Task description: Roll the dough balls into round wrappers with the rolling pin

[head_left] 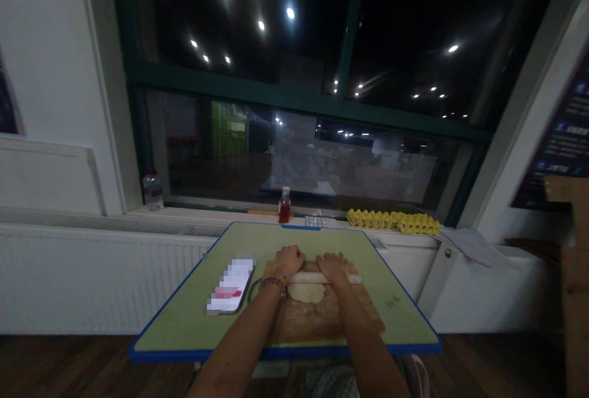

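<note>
On a board [306,327] just inside blue edging [304,352], rolling pin [310,277] under spread right hand [334,265], left hand's [289,260] grip unclear

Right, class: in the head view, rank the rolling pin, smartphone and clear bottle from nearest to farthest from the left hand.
1. Rolling pin, at the left hand
2. Smartphone, on the table's left side
3. Clear bottle, on the windowsill's left end

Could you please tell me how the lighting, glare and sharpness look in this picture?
Head view: dim overall, with bright light spots and streaky glare on the dark window; head view: the phone is covered by coarse pixelation; head view: the left hand, right hand and dough look soft in detail; head view: the poster lettering is too blurred to read.
</note>
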Demonstrator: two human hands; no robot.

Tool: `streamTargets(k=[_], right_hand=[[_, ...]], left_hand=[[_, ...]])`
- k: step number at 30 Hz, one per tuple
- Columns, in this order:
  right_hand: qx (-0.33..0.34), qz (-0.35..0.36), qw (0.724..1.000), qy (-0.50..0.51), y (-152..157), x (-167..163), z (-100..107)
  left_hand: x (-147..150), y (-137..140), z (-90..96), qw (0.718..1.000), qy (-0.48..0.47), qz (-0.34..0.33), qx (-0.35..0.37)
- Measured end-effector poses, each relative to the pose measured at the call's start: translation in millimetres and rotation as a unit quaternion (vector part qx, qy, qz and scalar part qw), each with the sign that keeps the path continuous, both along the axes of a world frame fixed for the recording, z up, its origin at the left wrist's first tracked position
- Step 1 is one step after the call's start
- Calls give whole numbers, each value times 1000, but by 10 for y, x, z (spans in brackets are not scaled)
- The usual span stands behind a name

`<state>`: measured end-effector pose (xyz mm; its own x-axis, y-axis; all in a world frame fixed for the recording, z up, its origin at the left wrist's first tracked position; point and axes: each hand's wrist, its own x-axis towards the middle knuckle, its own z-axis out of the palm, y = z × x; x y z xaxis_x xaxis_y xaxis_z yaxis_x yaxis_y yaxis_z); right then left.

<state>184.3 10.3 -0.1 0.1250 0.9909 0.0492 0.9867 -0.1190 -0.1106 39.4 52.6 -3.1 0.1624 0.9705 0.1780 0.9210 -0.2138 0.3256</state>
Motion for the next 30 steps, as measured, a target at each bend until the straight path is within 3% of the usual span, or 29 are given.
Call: streamTargets(k=[30], right_hand=[[17, -31, 998, 43, 17, -24, 34]], left_hand=[[-30, 109, -121, 1000, -20, -3, -20]])
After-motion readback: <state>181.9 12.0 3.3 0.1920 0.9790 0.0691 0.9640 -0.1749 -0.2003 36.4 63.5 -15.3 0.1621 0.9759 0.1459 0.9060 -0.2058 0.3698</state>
